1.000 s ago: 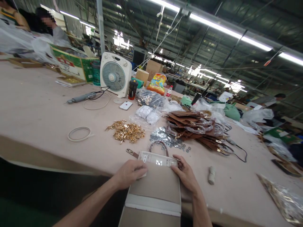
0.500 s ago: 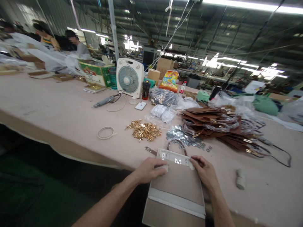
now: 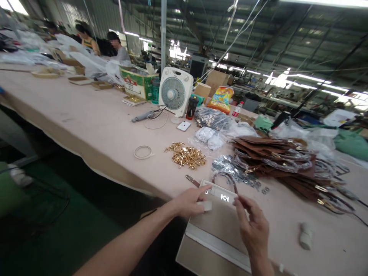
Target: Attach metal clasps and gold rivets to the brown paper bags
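Note:
A beige and white handbag (image 3: 218, 226) lies flat at the near table edge, its brown handle (image 3: 225, 177) pointing away from me. My left hand (image 3: 191, 201) rests on the bag's upper left corner, thumb under the white flap and fingers pressed on top. My right hand (image 3: 253, 222) is raised a little above the bag's upper right corner, fingers curled in a pinch near a shiny metal plate (image 3: 224, 197); what it pinches, if anything, is too small to name. A metal-tipped strap end (image 3: 191, 179) sticks out at the left of the bag.
Beyond the bag lie a heap of gold fittings (image 3: 186, 154), silver parts (image 3: 230, 166), a tape ring (image 3: 143, 152) and a stack of brown leather pieces (image 3: 284, 161). A white fan (image 3: 175, 92), a phone (image 3: 183, 125) and boxes stand further back. People work at the far left.
The view has swung left. My right hand has lifted off the bag's top corner and turned palm inward. My left hand stays on the left corner.

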`<act>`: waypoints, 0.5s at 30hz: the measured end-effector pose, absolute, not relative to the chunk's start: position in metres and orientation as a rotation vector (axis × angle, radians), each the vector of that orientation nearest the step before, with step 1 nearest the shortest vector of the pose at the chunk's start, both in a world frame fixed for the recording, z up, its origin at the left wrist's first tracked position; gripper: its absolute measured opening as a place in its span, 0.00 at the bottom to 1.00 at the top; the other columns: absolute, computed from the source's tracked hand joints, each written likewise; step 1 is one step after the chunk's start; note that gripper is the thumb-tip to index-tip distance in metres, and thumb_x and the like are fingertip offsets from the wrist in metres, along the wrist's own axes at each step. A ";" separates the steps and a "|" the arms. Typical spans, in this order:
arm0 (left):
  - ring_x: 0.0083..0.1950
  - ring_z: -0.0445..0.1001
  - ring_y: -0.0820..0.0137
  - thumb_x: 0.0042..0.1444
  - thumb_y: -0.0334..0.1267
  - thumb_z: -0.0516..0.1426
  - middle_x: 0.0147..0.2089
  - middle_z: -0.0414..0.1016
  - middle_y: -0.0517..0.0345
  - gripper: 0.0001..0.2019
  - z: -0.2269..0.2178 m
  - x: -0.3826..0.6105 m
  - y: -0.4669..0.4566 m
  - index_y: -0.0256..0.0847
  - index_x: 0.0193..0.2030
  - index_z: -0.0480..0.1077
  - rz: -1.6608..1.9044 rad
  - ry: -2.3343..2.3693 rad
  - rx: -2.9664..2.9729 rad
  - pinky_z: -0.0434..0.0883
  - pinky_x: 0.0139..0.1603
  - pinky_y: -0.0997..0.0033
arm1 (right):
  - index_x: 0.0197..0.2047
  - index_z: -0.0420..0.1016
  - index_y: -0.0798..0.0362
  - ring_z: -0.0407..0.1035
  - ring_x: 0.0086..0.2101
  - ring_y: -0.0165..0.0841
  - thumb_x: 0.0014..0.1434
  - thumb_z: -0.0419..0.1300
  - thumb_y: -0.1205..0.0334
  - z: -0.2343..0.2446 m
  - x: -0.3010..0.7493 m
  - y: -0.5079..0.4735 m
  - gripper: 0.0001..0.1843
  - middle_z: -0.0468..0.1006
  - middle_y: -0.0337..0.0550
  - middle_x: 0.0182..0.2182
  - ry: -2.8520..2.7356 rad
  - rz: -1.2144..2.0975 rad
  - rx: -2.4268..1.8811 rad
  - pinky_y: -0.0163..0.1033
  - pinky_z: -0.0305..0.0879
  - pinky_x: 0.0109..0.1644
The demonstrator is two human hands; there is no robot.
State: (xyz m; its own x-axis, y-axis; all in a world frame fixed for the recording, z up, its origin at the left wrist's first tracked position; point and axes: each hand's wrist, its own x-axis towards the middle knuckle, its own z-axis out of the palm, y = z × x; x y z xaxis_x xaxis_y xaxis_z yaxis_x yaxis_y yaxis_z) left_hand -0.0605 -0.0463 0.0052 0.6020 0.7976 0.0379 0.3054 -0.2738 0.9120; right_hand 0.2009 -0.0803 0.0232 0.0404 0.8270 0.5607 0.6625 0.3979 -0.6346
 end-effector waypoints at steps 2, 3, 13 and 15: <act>0.32 0.69 0.69 0.51 0.37 0.61 0.33 0.73 0.67 0.47 0.005 -0.061 -0.048 0.43 0.78 0.51 0.650 0.895 1.858 0.63 0.34 0.74 | 0.58 0.77 0.46 0.77 0.43 0.41 0.70 0.61 0.52 0.019 0.179 -0.085 0.16 0.81 0.47 0.47 -1.850 0.402 -1.202 0.45 0.73 0.50; 0.32 0.69 0.69 0.50 0.36 0.61 0.33 0.73 0.67 0.47 0.004 -0.061 -0.048 0.43 0.78 0.52 0.665 0.895 1.866 0.63 0.34 0.73 | 0.60 0.76 0.45 0.77 0.45 0.42 0.70 0.61 0.53 0.016 0.169 -0.085 0.17 0.81 0.48 0.49 -1.917 0.469 -1.148 0.46 0.74 0.52; 0.38 0.77 0.60 0.47 0.34 0.59 0.37 0.81 0.60 0.48 0.005 -0.062 -0.050 0.40 0.78 0.52 0.670 0.876 1.903 0.71 0.42 0.68 | 0.53 0.83 0.43 0.76 0.47 0.45 0.69 0.63 0.56 -0.005 0.145 -0.084 0.11 0.82 0.49 0.46 -1.977 0.547 -1.050 0.51 0.75 0.53; 0.43 0.79 0.57 0.47 0.34 0.58 0.42 0.83 0.57 0.47 0.006 -0.062 -0.051 0.40 0.78 0.52 0.676 0.865 1.901 0.73 0.47 0.65 | 0.50 0.84 0.43 0.76 0.44 0.43 0.70 0.63 0.58 -0.006 0.145 -0.086 0.09 0.82 0.48 0.43 -1.971 0.559 -1.038 0.48 0.75 0.48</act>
